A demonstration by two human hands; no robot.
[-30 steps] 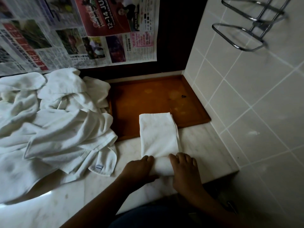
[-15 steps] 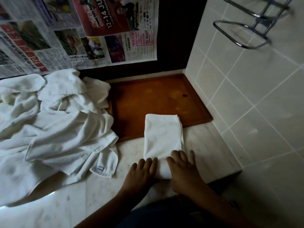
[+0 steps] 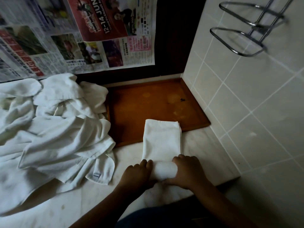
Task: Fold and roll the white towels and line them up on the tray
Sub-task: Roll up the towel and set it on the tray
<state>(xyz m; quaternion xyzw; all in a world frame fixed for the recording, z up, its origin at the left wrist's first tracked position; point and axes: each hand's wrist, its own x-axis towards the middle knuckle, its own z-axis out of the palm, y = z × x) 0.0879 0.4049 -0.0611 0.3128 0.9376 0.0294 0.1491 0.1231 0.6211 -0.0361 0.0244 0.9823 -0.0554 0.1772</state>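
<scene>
White terry sits bunched between my two hands. The left hand (image 3: pixel 138 174) and the right hand (image 3: pixel 189 171) each curl over one end of the towel (image 3: pixel 162 140), gripping its rolled part, a short fat cylinder lying crosswise on the tabletop (image 3: pixel 205 145). My fingers go over the top of the roll, and the right thumb tucks in on the near side.

Beyond my fingertips the rest of the towel runs away from me as a flat folded strip. Its far end lies over the near rim of the tray (image 3: pixel 148 104) and onto the brown wood inside. The tray sits farther out than both hands, pushed into the corner, and its floor shows pale stains and a small dark speck.

Out to the left of my left hand a loose pile (image 3: pixel 57 129) of unfolded white towels sprawls over the tabletop. It laps the tray's left rim, and a small label shows on the corner nearest that hand. Past the pile hangs newspaper (image 3: pixel 82 38). To the right of my right hand rises a tiled wall (image 3: pixel 246 112), with a blurred chrome rack (image 3: pixel 246 38) high up.
</scene>
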